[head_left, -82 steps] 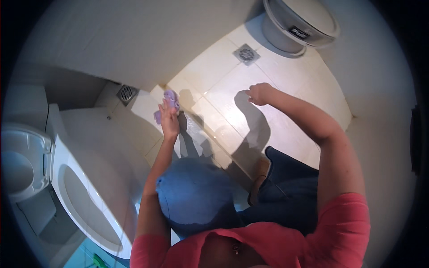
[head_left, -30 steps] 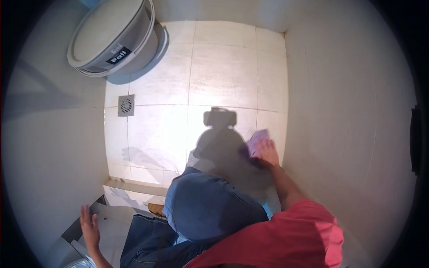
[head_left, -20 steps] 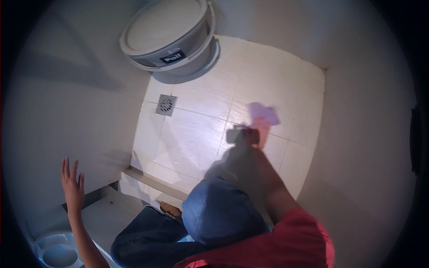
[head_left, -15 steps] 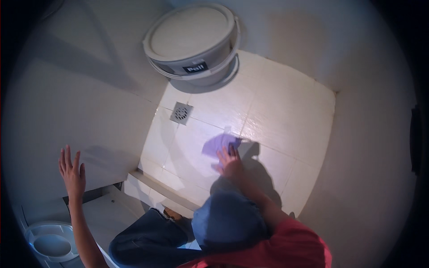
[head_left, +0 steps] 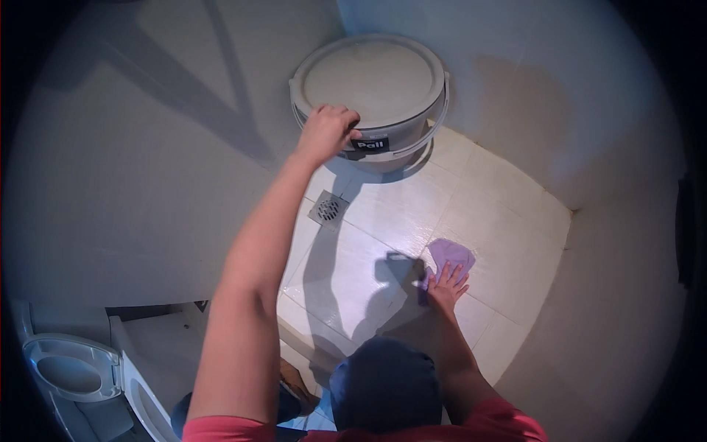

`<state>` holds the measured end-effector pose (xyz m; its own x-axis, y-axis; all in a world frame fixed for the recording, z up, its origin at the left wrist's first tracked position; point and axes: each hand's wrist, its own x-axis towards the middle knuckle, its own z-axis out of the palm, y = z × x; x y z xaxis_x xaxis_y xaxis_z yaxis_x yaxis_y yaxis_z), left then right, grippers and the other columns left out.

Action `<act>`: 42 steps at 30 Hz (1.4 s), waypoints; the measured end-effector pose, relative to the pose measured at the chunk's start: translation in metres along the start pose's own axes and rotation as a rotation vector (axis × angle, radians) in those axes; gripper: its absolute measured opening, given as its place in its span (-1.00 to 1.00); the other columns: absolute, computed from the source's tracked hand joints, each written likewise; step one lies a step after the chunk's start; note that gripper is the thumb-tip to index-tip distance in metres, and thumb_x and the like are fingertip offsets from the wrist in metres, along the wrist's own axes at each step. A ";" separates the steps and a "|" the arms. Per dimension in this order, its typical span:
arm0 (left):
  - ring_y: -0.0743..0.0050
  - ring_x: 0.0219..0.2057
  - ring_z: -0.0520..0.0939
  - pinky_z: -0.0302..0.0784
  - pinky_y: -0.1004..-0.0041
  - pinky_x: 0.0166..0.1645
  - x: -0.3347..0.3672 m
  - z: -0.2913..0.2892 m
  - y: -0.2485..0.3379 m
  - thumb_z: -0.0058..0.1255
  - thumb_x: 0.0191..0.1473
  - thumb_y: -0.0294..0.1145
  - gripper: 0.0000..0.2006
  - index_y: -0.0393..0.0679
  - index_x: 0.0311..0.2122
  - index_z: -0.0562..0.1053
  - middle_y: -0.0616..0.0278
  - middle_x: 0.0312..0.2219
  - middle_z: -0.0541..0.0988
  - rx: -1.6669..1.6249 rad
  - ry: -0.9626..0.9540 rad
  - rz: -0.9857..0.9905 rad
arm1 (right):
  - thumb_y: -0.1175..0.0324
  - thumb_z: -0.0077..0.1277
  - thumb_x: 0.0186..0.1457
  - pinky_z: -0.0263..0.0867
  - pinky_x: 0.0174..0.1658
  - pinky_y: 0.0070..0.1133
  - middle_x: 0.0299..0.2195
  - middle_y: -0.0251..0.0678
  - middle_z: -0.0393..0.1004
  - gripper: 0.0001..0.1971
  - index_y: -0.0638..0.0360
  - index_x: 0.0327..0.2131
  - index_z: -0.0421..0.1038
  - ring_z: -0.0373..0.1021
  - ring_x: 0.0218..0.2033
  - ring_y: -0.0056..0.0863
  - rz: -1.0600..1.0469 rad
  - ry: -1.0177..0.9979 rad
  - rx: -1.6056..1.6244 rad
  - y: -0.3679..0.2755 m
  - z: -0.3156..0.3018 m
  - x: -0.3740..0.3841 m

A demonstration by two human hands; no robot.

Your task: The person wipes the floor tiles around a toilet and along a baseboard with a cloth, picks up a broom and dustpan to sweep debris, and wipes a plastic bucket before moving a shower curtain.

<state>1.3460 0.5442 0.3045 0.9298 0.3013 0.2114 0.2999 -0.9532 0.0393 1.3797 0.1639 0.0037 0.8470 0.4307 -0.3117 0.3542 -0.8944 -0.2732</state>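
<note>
My right hand (head_left: 444, 290) lies with fingers spread on a purple cloth (head_left: 451, 255), pressing it against the pale floor tiles (head_left: 375, 243). My left arm stretches forward toward a lidded grey pail (head_left: 412, 136) with a bail handle (head_left: 444, 110). In front of the near left part of its round lid (head_left: 368, 77), the fingers of my left hand (head_left: 328, 132) are curled in with the thumb below. Whether they grip the lid's rim or only hover before it, I cannot tell.
A square metal floor drain (head_left: 328, 211) sits left of the cloth. Walls close in on both sides, the right wall (head_left: 611, 295) near the cloth. A toilet seat (head_left: 70, 372) shows at lower left, beside a white ledge (head_left: 158, 346). My shadow falls across the tiles.
My left hand has gone from raised with fingers spread at the left to curled in front of the pail. My right hand has slid the cloth rightward. The view has shifted.
</note>
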 end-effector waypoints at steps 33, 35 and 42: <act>0.21 0.08 0.33 0.20 0.23 0.15 -0.253 -0.225 -0.089 0.02 0.03 -0.43 -0.69 0.00 -0.06 0.44 0.17 0.01 0.39 0.531 0.329 -0.292 | 0.17 -0.04 0.08 0.20 -0.01 -0.38 -0.11 -0.04 0.37 -0.60 0.26 -0.10 0.37 0.31 -0.07 -0.14 -0.891 0.607 0.561 -0.271 -0.314 0.152; 0.35 -0.19 0.53 0.42 0.36 -0.09 -0.184 -0.153 -0.055 -0.03 0.06 -0.29 -0.69 -0.15 -0.09 0.46 0.13 -0.16 0.50 -0.214 0.226 -0.592 | 0.03 -0.15 0.11 0.08 0.10 -0.33 0.05 -0.07 0.22 -0.53 0.06 0.02 0.32 0.18 0.06 -0.15 -0.859 0.317 0.135 -0.307 -0.298 0.180; 0.04 -0.22 0.51 0.50 0.34 -0.26 0.010 0.023 -0.031 -0.30 0.16 -0.21 -0.39 -0.45 0.16 -0.09 -0.33 -0.11 0.32 -1.100 0.272 -1.233 | -0.09 -0.48 0.18 -0.45 0.27 -0.17 0.30 -0.33 -0.21 -0.43 -0.24 0.24 -0.07 -0.28 0.30 -0.14 -0.753 0.006 -0.213 -0.361 -0.252 0.165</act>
<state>1.3504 0.5774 0.2831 0.1711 0.9324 -0.3183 0.3816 0.2351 0.8939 1.4917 0.5277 0.2800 0.3507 0.9304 -0.1064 0.9020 -0.3661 -0.2287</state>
